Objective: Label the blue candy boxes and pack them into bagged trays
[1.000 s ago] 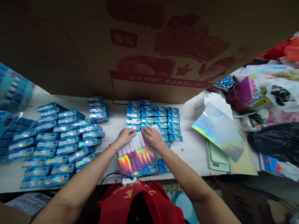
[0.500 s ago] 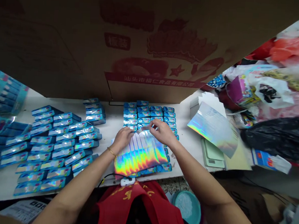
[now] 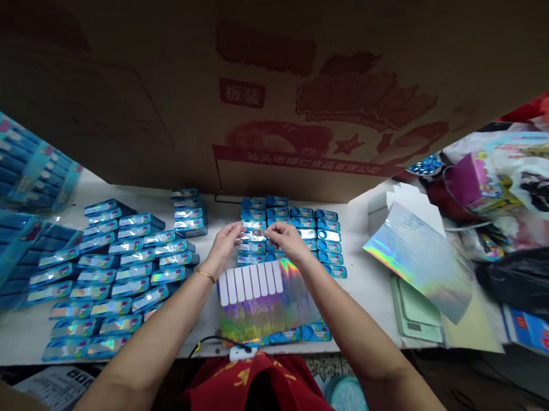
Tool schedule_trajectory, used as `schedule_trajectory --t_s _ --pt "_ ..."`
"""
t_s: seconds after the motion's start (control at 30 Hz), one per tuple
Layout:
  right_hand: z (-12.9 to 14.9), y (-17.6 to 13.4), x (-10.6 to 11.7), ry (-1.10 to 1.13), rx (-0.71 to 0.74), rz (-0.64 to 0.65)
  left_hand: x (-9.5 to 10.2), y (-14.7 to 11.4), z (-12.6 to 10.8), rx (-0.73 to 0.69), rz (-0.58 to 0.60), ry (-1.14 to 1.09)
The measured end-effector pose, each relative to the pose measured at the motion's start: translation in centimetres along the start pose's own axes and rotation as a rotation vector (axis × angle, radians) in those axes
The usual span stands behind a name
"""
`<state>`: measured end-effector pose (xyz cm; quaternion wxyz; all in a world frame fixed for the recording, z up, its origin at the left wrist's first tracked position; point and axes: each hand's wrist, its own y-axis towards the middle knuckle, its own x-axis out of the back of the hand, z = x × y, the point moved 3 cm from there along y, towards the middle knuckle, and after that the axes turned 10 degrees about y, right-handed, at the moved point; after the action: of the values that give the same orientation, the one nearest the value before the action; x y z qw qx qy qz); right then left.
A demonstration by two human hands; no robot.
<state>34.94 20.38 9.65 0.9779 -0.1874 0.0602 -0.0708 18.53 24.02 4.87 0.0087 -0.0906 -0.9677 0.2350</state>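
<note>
Between my two hands a narrow shiny sticker [image 3: 254, 234] is stretched level over the rows of small blue boxes [image 3: 331, 246]. My left hand [image 3: 226, 243] pinches its left end, and my right hand [image 3: 285, 238] has its thumb and fingers closed on the right end. Whether the sticker touches the box under it, I cannot tell. Just below my hands lies a rainbow-coloured holographic sticker sheet [image 3: 268, 310], resting on the nearer boxes. Pale strip-shaped patches show along its upper left part.
A tall cardboard carton [image 3: 168, 124] walls off the back. More blue boxes [image 3: 126, 261] stand in rows at left, beside wrapped blue packs [image 3: 6, 257]. On the right are another shiny sheet [image 3: 420, 251], a pale green scale [image 3: 414, 313] and a black plastic bag [image 3: 525, 277].
Both hands have moved off the sticker sheet, up over the boxes, with the sticker now drawn between them. The sheet lies lower, its pale patches uncovered. The view has shifted somewhat.
</note>
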Motion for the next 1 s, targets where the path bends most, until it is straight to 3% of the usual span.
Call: schedule_trajectory --t_s 0.13,0.27,0.43,0.6,0.73,0.87,1.0 --pt "-0.4 1.4 -0.7 0.053 0.01 -0.014 0.2 1.0 -0.6 0.0 0.088 -0.061" --pt "-1.8 3.8 -1.0 0.022 0.022 -0.069 0.8 2.8 -0.8 -0.047 -0.033 -0.005" --pt "-2.9 7.2 -1.2 -0.391 0.173 -0.289 1.4 7.0 -0.2 -0.21 -0.189 0.12" --pt "-3.3 8.6 -1.6 -0.77 0.131 -0.338 1.7 10.3 1.0 -0.248 -0.261 0.341" --pt "-3.6 8.9 -2.1 -0.958 0.098 -0.337 1.5 10.9 1.7 -0.279 -0.286 0.523" --pt "-3.6 9.0 -2.7 -1.045 0.108 -0.344 1.2 11.1 2.6 -0.23 -0.327 0.562" --pt "-2.6 7.4 -1.0 -1.008 0.216 -0.376 1.8 9.8 1.9 -0.172 -0.337 0.612"
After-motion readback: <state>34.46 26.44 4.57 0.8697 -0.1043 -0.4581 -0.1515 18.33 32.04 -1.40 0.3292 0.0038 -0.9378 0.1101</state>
